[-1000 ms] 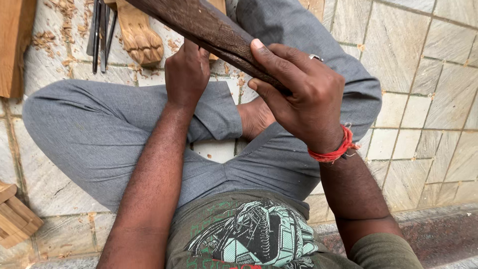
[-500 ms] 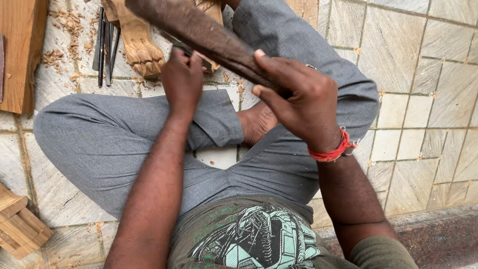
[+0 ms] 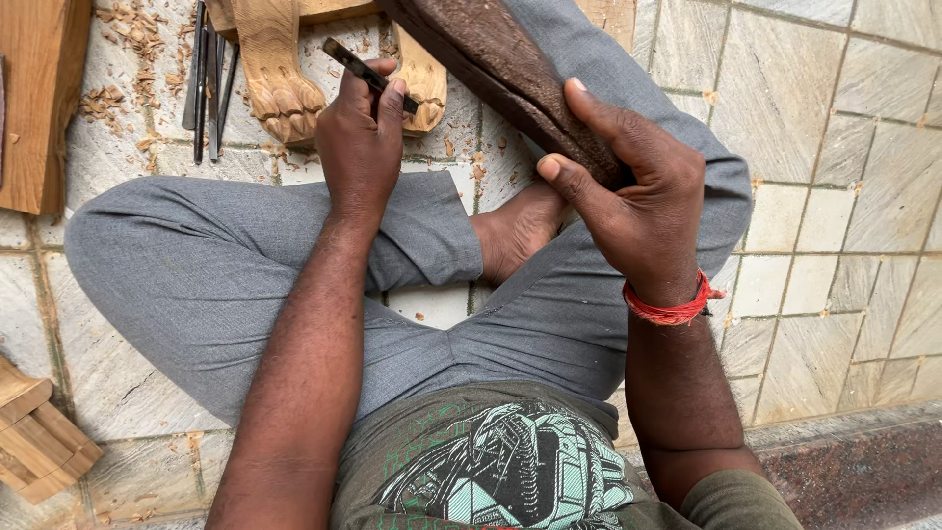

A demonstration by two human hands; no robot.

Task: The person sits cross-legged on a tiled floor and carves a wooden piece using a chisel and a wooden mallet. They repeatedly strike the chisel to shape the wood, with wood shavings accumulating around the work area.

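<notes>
I sit cross-legged on a tiled floor in grey trousers. My left hand is closed around a thin dark metal chisel that points up and left. My right hand, with a red thread band at the wrist, grips a thick dark wooden mallet slanting from the top centre down to my palm. Just beyond my left hand stands a pale carved wooden piece with a lion-paw foot and a second paw partly hidden behind the chisel hand.
Several slim metal carving tools lie on the floor left of the carving, among wood chips. A flat wooden board lies at far left, stacked wood blocks at lower left. My bare foot rests between my knees.
The view has shifted down, showing more of the carved paws. My left hand with the chisel has risen toward the carving; my right hand keeps hold of the mallet.
</notes>
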